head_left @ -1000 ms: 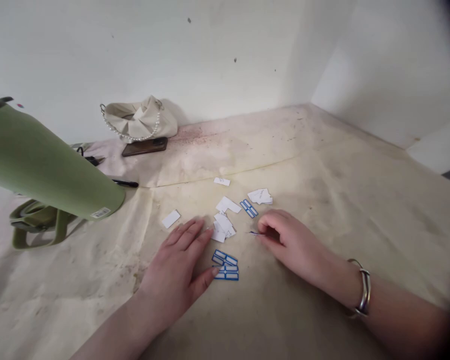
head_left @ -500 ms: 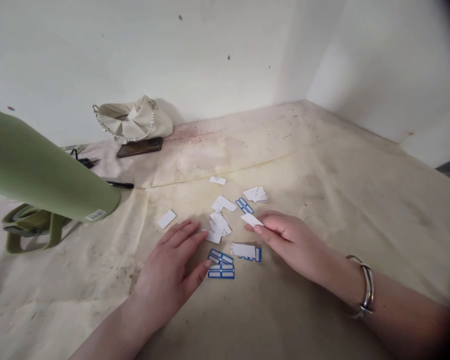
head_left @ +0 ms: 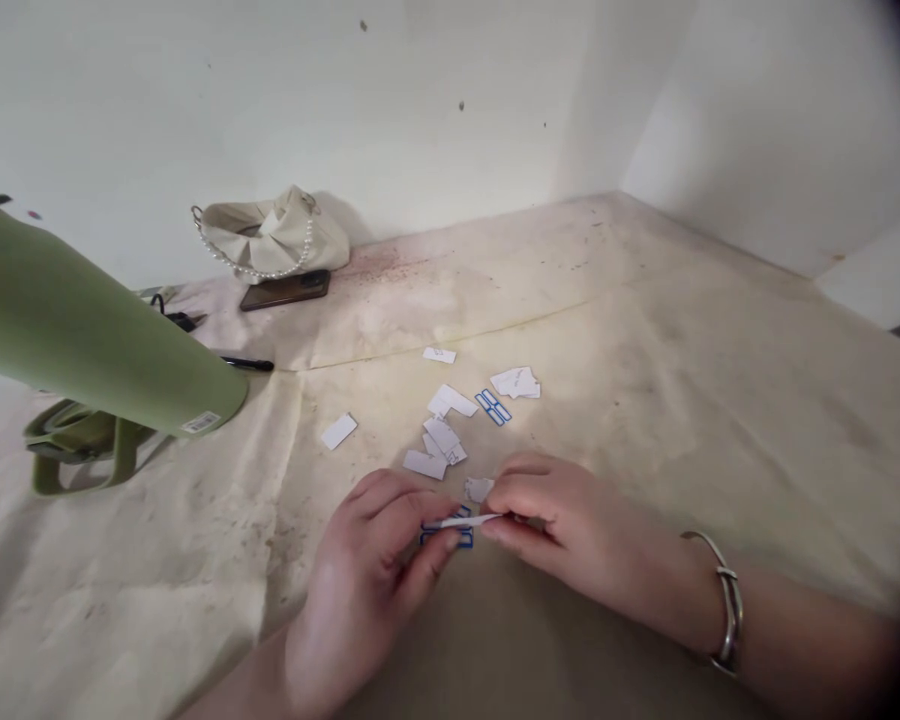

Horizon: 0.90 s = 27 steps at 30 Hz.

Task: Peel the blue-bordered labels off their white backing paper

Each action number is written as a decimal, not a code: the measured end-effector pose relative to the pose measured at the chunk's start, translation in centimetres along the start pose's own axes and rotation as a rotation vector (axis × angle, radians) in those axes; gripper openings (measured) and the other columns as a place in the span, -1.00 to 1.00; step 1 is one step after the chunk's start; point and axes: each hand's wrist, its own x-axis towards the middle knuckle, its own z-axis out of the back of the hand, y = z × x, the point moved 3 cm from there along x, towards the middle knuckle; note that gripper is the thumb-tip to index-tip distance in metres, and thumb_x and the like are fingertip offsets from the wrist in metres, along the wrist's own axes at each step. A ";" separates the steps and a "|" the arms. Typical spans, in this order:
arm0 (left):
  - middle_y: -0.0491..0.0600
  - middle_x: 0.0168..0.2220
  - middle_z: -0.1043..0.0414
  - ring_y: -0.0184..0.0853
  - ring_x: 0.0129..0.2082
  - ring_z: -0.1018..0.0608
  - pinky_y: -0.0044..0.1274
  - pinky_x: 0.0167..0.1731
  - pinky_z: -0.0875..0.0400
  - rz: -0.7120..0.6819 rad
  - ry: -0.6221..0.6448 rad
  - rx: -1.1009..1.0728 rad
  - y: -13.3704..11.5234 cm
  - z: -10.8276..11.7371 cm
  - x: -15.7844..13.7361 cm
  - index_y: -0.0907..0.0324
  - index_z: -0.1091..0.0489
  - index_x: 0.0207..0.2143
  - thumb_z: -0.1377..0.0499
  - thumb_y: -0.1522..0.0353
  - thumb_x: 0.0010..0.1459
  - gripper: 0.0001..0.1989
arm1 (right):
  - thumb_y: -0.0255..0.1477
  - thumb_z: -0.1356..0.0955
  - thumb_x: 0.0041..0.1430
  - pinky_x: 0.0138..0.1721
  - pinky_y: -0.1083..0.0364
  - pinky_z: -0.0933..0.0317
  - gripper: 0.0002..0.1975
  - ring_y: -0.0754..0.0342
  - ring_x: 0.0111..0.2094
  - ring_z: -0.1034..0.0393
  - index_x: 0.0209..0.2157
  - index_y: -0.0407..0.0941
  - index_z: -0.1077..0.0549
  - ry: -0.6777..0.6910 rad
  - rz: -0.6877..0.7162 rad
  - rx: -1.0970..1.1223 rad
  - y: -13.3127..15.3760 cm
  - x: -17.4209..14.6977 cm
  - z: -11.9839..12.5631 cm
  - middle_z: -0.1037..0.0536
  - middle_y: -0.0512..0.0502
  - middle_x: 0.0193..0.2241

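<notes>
A small white paper slip [head_left: 461,521] is stretched between my two hands, seen nearly edge-on. My left hand [head_left: 386,560] pinches its left end between thumb and fingers. At the other end, my right hand [head_left: 562,520] grips the slip with thumb and forefinger. Beneath it, partly hidden, lie blue-bordered label stickers [head_left: 465,541]. A white paper piece [head_left: 478,489] shows beside my right fingers. Beyond my hands, several overlapping white slips [head_left: 442,436] lie in a loose pile, with another blue-bordered label [head_left: 493,407] to their right.
A single slip [head_left: 339,431] lies left, another [head_left: 439,355] farther back, and a small stack [head_left: 517,382] right. A green bottle [head_left: 105,330] leans in from the left above a green strap [head_left: 82,470]. A pen [head_left: 247,364], phone [head_left: 285,290] and cream bag [head_left: 270,235] are behind.
My right hand has brought the white slip down and left. My left hand has come off the pile, moved toward me and taken the slip's left end.
</notes>
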 end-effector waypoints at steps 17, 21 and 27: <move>-0.14 -0.53 -0.35 -0.40 -0.51 -0.38 -0.61 -0.51 -0.26 0.427 -0.124 -0.196 2.4 1.2 -0.3 0.15 -0.41 -0.42 -0.11 0.29 0.12 -0.84 | -0.54 -0.38 0.00 -0.28 0.09 -0.14 -0.89 0.06 -0.28 -0.23 -0.46 -0.12 -0.35 -0.058 -0.113 -0.225 -1.8 -0.2 0.2 -0.39 -0.02 -0.37; -0.14 -0.52 -0.38 -0.41 -0.51 -0.40 -0.62 -0.52 -0.26 0.420 -0.107 -0.192 2.3 1.1 -0.3 0.15 -0.42 -0.40 -0.11 0.30 0.12 -0.85 | -0.56 -0.35 0.05 -0.33 0.13 -0.11 -0.85 0.11 -0.32 -0.22 -0.53 -0.14 -0.30 -0.037 -0.091 -0.185 -1.5 0.1 0.3 -0.37 0.01 -0.43; -0.15 -0.54 -0.36 -0.42 -0.53 -0.38 -0.63 -0.52 -0.26 0.414 -0.106 -0.179 2.6 1.2 -0.4 0.16 -0.42 -0.41 -0.11 0.30 0.12 -0.85 | -0.45 -0.22 0.24 -0.31 0.13 -0.12 -0.73 0.13 -0.36 -0.25 -0.56 -0.14 -0.29 -0.060 -0.093 -0.082 -1.8 0.1 0.9 -0.37 0.00 -0.46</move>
